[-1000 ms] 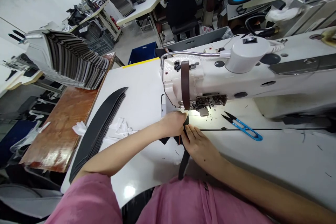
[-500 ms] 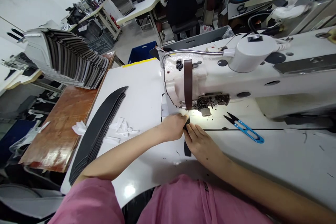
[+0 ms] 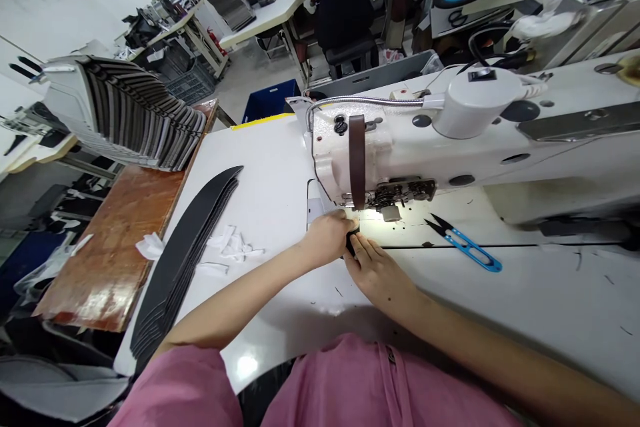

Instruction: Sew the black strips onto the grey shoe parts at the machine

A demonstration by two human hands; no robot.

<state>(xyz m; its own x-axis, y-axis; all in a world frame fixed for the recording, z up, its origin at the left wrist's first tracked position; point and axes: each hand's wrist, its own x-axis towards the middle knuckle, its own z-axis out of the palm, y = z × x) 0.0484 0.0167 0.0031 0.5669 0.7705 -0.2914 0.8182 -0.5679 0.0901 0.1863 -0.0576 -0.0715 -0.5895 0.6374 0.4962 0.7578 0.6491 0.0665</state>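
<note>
Left hand (image 3: 327, 238) and right hand (image 3: 377, 270) are pinched together on a dark strap piece (image 3: 351, 242) at frame centre, just below the sewing machine (image 3: 400, 147) foot; its long axis cannot be told, mostly covered on the desk (image 3: 270, 173).

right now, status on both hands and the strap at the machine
Left hand and right hand pinch black strap at needle. Blue snips lie apart, right side.

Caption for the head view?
Both hands, left and right, press a black strip under the sewing machine.
</note>
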